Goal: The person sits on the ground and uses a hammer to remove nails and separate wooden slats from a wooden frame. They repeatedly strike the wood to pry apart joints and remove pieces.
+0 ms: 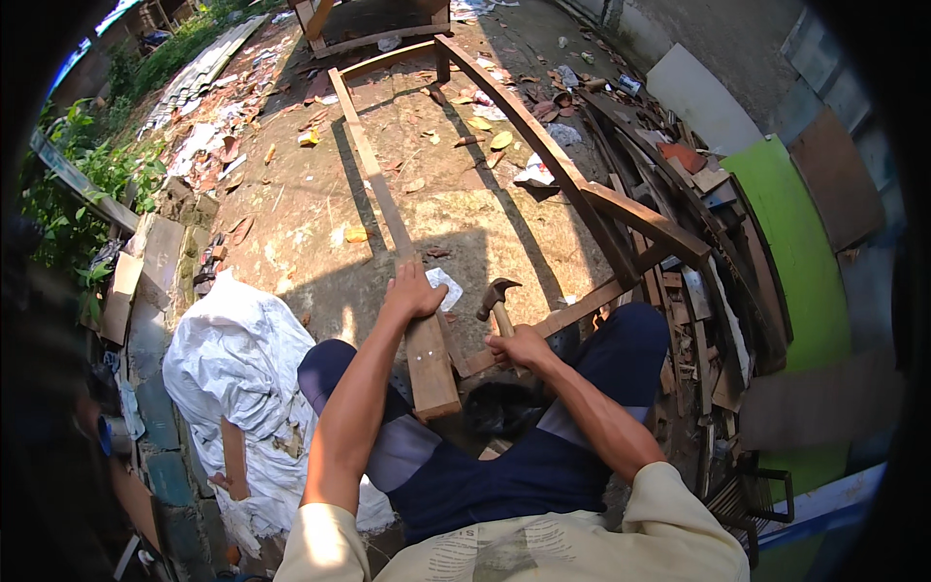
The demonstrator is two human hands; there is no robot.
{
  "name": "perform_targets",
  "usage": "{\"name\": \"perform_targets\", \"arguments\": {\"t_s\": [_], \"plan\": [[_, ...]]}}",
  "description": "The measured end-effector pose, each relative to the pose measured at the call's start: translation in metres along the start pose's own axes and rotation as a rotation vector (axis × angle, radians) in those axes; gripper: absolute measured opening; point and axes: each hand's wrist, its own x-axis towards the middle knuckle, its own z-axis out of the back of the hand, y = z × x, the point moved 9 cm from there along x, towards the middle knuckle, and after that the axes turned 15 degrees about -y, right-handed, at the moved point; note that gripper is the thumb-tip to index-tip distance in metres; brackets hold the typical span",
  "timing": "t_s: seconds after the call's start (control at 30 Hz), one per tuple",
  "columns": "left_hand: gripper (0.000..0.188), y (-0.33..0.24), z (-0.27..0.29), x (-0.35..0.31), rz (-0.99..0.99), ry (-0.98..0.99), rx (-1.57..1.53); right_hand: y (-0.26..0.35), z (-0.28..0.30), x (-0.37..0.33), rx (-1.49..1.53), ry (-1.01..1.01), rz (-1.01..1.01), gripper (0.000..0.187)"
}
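Note:
A wooden frame of long beams and short crosspieces stretches away from me over the ground. My left hand rests on its left beam, fingers laid over the wood and pointing away from me; nothing shows in its grip. In my right hand is a claw hammer, held by its wooden handle with the metal head up. The hammer hangs over the gap between the two sides, apart from the wood. Small pale spots mark the near end of the left beam, between my knees.
A white sack lies at my left, beside a block wall. Scrap timber is heaped at my right, before a green panel. Dry leaves and litter cover the far ground. Another wooden piece stands beyond the frame.

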Motion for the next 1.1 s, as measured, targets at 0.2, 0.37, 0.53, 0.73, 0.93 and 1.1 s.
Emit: {"name": "perform_targets", "arguments": {"t_s": [0.2,0.37,0.53,0.73,0.93,1.1], "plan": [[0.092,0.004,0.001,0.011,0.035,-0.012,-0.01,0.019,-0.006,-0.019,-0.087,-0.021,-0.014,0.033],[0.09,0.009,0.005,0.014,0.077,-0.026,-0.054,0.025,-0.008,-0.017,-0.194,-0.019,0.051,0.035],[0.094,0.033,-0.006,0.028,0.244,-0.11,-0.097,0.044,0.014,-0.009,-0.361,-0.127,0.258,0.045],[0.099,0.033,-0.009,0.038,0.098,-0.17,-0.377,0.117,0.092,-0.052,-0.901,-0.342,0.493,0.045],[0.093,0.028,-0.006,0.038,0.097,-0.197,-0.36,0.166,0.186,-0.082,-1.203,-0.647,0.581,0.03],[0.08,0.015,-0.008,0.036,0.074,-0.097,-0.158,0.128,0.243,-0.048,-1.213,-0.606,0.436,0.029]]}}
